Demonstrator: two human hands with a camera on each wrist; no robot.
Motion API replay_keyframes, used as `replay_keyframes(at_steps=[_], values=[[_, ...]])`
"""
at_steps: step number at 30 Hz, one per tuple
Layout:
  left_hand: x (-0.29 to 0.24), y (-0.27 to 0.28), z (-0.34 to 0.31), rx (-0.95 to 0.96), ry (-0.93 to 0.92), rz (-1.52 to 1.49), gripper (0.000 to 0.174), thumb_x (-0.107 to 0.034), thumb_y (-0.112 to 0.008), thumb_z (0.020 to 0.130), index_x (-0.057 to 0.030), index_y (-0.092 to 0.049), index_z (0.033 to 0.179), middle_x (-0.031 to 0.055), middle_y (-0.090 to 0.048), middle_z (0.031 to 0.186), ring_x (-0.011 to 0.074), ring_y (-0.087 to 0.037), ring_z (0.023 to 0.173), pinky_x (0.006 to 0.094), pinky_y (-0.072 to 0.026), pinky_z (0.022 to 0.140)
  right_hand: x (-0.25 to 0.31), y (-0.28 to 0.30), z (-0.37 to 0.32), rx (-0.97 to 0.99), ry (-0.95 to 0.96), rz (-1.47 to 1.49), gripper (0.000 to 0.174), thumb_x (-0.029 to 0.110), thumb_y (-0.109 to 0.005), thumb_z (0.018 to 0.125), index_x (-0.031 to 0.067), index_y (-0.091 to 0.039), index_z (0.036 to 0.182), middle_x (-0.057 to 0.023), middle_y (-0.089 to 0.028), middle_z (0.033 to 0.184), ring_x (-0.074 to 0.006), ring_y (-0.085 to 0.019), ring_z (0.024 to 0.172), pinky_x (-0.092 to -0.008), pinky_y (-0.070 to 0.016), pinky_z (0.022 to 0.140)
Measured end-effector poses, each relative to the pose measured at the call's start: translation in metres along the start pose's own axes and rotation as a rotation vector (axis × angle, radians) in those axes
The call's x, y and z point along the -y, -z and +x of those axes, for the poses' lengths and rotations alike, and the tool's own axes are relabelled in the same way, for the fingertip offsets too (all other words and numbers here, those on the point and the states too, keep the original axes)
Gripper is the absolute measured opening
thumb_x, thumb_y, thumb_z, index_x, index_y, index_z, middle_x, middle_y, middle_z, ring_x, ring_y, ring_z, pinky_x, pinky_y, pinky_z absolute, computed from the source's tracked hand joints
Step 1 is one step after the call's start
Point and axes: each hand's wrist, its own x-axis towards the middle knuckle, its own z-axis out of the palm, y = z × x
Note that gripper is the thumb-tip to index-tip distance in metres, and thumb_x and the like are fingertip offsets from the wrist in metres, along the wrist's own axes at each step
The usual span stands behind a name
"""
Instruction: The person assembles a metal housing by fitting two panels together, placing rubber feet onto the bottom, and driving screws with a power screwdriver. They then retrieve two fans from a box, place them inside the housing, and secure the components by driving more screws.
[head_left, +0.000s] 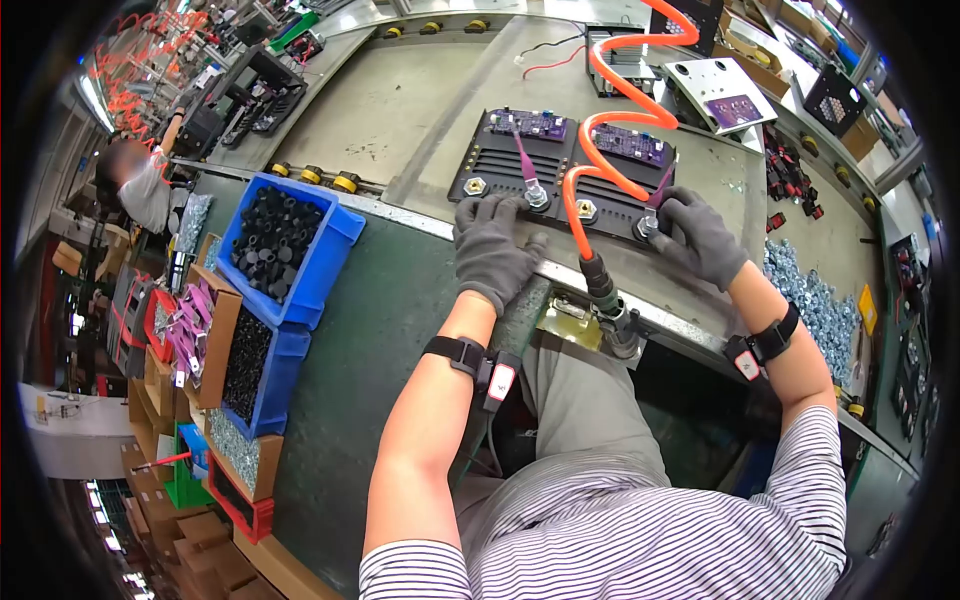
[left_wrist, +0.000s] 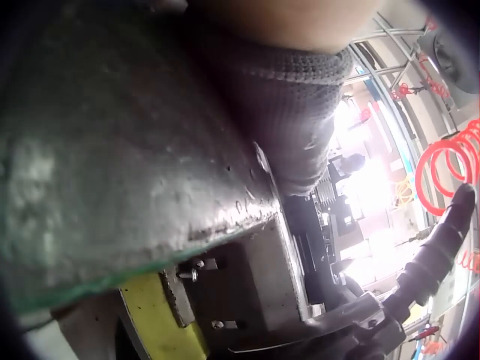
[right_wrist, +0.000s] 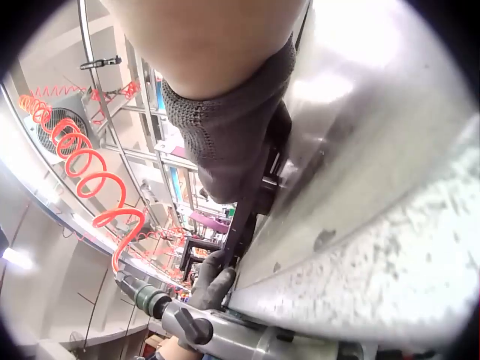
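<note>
Two black slotted panels (head_left: 492, 157) lie side by side, each carrying a purple circuit board (head_left: 527, 125) along its far edge. My left hand (head_left: 490, 250), in a grey glove, rests its fingers at the front edge of the left panel, thumb spread aside. Beside those fingers stands a silver round fitting (head_left: 537, 196) with a purple strip. My gloved right hand (head_left: 702, 236) is at the right panel's near right corner, fingers bent and fingertips around a second purple-stripped silver fitting (head_left: 647, 224). In the right wrist view the right fingertips are hidden behind the glove (right_wrist: 232, 142).
An orange coiled hose (head_left: 625, 115) hangs over the panels to a tool (head_left: 610, 310) at the bench edge. Blue bins (head_left: 330, 250) of black parts stand left. Many small silver parts (head_left: 810, 290) lie right. A white panel (head_left: 700, 80) sits behind. Another person (head_left: 147, 190) is far left.
</note>
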Motion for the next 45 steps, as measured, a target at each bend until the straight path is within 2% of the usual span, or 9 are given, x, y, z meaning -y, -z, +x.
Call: replay_keyframes(at_steps=[6,8,14,16,20,25,34,40,45], values=[[-0.007,-0.001,-0.009,-0.261,-0.126,-0.069,0.034,-0.021,-0.067,0.068,-0.0152,-0.057,0.1,0.0075,-0.053,0.105,0.0289,-0.044,0.108,0.0429,-0.0367,0.094,-0.009,0.038,-0.045,-0.171,-0.548,-0.091,0.045,0.028,-0.063,0.083,0.0039,-0.048,0.119,-0.0196,-0.058,0.108,-0.0318,-0.062,0.09,-0.0385,-0.0499,0.078],[-0.013,0.005,-0.015,0.062,-0.333,-0.045,0.031,-0.02,-0.065,0.069,-0.0142,-0.056,0.098,0.0074,-0.053,0.102,0.0284,-0.048,0.101,0.0438,-0.0391,0.088,-0.018,0.06,-0.064,0.1,-0.868,-0.389,0.05,0.035,-0.06,0.084,0.0008,-0.047,0.119,-0.0233,-0.061,0.1,-0.036,-0.061,0.091,-0.0427,-0.0487,0.08],[-0.034,0.008,-0.021,0.165,-0.518,-0.205,0.047,-0.016,-0.07,0.062,-0.0125,-0.057,0.107,0.0076,-0.056,0.11,0.0302,-0.052,0.104,0.0431,-0.0412,0.088,-0.033,0.058,-0.087,0.161,-0.816,-0.203,0.065,0.037,-0.059,0.085,-0.0008,-0.037,0.133,-0.0266,-0.06,0.105,-0.0383,-0.059,0.099,-0.0408,-0.0462,0.087],[-0.037,0.008,-0.022,0.132,-0.503,-0.164,0.046,-0.014,-0.069,0.062,-0.0118,-0.058,0.107,0.0079,-0.056,0.113,0.0296,-0.052,0.108,0.043,-0.0406,0.091,-0.047,0.047,-0.083,0.032,-0.85,0.484,0.059,0.032,-0.061,0.086,0.0056,-0.041,0.134,-0.0136,-0.062,0.1,-0.0181,-0.06,0.088,-0.0307,-0.0484,0.082],[-0.034,0.005,-0.026,0.117,-0.503,-0.09,0.047,-0.013,-0.067,0.065,-0.0103,-0.06,0.111,0.0083,-0.055,0.117,0.0298,-0.05,0.11,0.0427,-0.0399,0.093,-0.04,0.055,-0.053,0.298,-0.733,0.702,0.041,0.029,-0.057,0.087,0.0058,-0.054,0.121,-0.0085,-0.063,0.089,-0.0138,-0.061,0.069,-0.0281,-0.0508,0.068],[-0.029,-0.001,-0.025,0.185,-0.417,-0.022,0.046,-0.018,-0.069,0.063,-0.0115,-0.062,0.108,0.0079,-0.056,0.118,0.029,-0.051,0.111,0.0418,-0.0379,0.095,-0.135,0.075,-0.066,-0.32,-0.798,0.074,0.028,0.022,-0.06,0.08,0.0055,-0.064,0.103,-0.0125,-0.067,0.096,-0.0225,-0.064,0.087,-0.0343,-0.0495,0.079],[-0.034,0.0,-0.018,0.172,-0.39,-0.085,0.04,-0.019,-0.067,0.071,-0.0101,-0.061,0.11,0.0102,-0.057,0.116,0.0319,-0.053,0.107,0.0397,-0.0431,0.092,-0.203,0.054,-0.083,-0.074,-1.161,-0.158,0.053,0.035,-0.069,0.066,0.0074,-0.063,0.112,-0.0224,-0.062,0.106,-0.0333,-0.059,0.104,-0.0376,-0.0467,0.089],[-0.026,-0.006,-0.02,0.188,-0.337,-0.105,0.048,-0.016,-0.069,0.063,-0.0118,-0.061,0.11,0.0088,-0.058,0.113,0.0292,-0.052,0.108,0.0414,-0.037,0.096,-0.18,0.062,-0.078,-0.363,-1.033,-0.174,0.035,0.018,-0.072,0.069,0.0015,-0.06,0.099,-0.0109,-0.065,0.093,-0.0186,-0.063,0.085,-0.0311,-0.0507,0.076],[-0.032,-0.001,-0.021,0.12,-0.382,-0.134,0.039,-0.011,-0.065,0.069,-0.0058,-0.064,0.108,0.0137,-0.062,0.107,0.0319,-0.058,0.097,0.0393,-0.0451,0.089,-0.059,0.046,-0.056,-0.032,-0.392,0.17,0.034,0.016,-0.067,0.072,0.0043,-0.059,0.103,-0.0137,-0.061,0.096,-0.0285,-0.06,0.091,-0.0358,-0.0485,0.083]])
